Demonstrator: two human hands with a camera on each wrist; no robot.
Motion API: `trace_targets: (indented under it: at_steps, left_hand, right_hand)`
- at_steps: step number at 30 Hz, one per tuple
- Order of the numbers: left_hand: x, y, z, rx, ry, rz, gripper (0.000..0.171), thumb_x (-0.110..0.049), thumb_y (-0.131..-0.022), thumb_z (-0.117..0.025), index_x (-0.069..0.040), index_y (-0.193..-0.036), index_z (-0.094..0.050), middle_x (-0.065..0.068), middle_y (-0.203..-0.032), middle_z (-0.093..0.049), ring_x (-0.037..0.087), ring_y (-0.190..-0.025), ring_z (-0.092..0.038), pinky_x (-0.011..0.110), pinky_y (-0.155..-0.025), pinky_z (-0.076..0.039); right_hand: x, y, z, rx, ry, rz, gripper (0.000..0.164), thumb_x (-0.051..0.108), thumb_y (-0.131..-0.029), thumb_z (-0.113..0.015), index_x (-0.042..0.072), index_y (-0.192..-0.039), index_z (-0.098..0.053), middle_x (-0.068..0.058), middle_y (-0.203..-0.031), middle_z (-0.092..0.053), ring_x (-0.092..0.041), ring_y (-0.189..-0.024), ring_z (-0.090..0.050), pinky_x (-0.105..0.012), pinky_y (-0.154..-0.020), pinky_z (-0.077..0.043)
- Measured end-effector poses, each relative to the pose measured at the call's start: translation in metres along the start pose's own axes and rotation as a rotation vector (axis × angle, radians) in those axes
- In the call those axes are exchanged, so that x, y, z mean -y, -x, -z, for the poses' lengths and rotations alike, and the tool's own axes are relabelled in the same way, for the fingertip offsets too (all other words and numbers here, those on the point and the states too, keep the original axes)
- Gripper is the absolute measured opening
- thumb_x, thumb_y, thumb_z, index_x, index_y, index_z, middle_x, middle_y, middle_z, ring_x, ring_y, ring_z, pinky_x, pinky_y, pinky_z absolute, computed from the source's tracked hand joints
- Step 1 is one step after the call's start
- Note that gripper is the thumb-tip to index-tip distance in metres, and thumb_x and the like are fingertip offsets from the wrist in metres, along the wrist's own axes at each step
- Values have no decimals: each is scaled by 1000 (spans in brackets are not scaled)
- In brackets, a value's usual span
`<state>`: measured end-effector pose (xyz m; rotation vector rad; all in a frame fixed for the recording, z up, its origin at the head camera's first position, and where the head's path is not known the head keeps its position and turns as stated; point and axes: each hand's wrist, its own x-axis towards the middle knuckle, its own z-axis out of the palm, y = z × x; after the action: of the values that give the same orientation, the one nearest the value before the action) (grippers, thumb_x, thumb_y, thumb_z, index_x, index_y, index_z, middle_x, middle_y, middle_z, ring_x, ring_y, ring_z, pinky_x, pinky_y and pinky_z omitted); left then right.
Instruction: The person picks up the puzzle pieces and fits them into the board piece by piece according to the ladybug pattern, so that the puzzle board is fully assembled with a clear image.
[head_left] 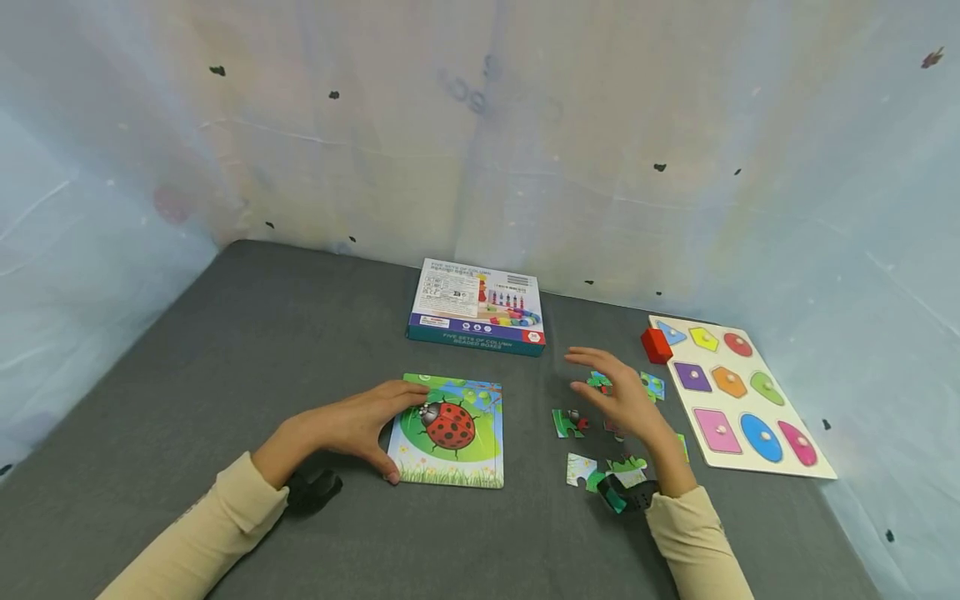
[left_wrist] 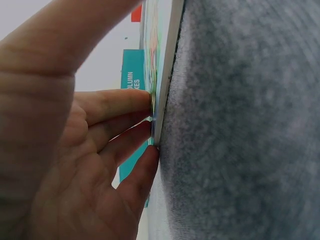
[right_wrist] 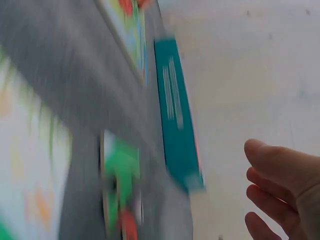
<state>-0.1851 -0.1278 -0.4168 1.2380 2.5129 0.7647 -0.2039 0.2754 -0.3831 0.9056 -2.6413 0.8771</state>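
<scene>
A square ladybug puzzle board lies flat on the dark cloth. My left hand spans its left side, thumb at the lower left corner and fingers at the upper left. Up close in the left wrist view, nearly straight fingers touch the edge of the board. Above the loose jigsaw pieces on the right, my right hand hovers with thumb and fingers spread and nothing between them. One green piece with red lies left of that hand, and a pale piece lies nearer me; other pieces are partly hidden under the hand and wrist.
Behind the ladybug board lies a flat boxed game with a teal side. A wooden shape board with colored knobbed shapes sits at the right, a red block against its left edge. A pale sheet hangs behind the table.
</scene>
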Motion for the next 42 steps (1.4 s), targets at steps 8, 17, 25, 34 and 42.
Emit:
trace_targets:
  at_steps: [8, 17, 25, 34, 42]
  left_hand:
    - [-2, 1, 0, -4, -5, -10, 109, -56, -62, -80, -1, -143, -33, 13, -147, -30, 30, -135, -26, 50, -104, -30]
    - [-2, 1, -2, 8, -8, -4, 108, -57, -62, -79, -2, -143, -33, 13, -147, -30, 29, -135, -26, 50, -104, -29]
    - [-3, 1, -2, 7, -19, 1, 108, -58, -62, -78, -2, -143, -33, 11, -147, -30, 28, -135, -26, 49, -104, -30]
    - [-1, 2, -1, 3, -14, 3, 109, -60, -62, -77, -3, -143, -32, 12, -147, -30, 29, -135, -26, 50, -104, -30]
    - [-2, 1, 0, 3, -27, 4, 109, -61, -62, -76, -3, -143, -32, 11, -147, -30, 29, -135, -26, 50, -104, -30]
  right_hand:
    - [-44, 29, 28, 31, 90, -110, 48, 2, -83, -68, 0, -129, -52, -20, -134, -47, -39, -123, -41, -59, -95, -34]
    - [-69, 43, 27, 119, 100, -123, 47, 0, -88, -60, -7, -132, -44, -29, -137, -39, -48, -125, -33, -65, -96, -26]
    - [-78, 45, 20, 176, 95, -118, 47, -2, -89, -57, -8, -134, -43, -28, -136, -39, -48, -125, -33, -64, -96, -26]
    - [-82, 42, 15, 162, 103, -130, 45, -2, -89, -57, -8, -132, -44, -28, -130, -42, -47, -120, -36, -63, -95, -27]
    - [-80, 37, 13, 126, 143, -141, 39, -1, -89, -59, -6, -127, -52, -25, -119, -47, -40, -108, -44, -57, -87, -37]
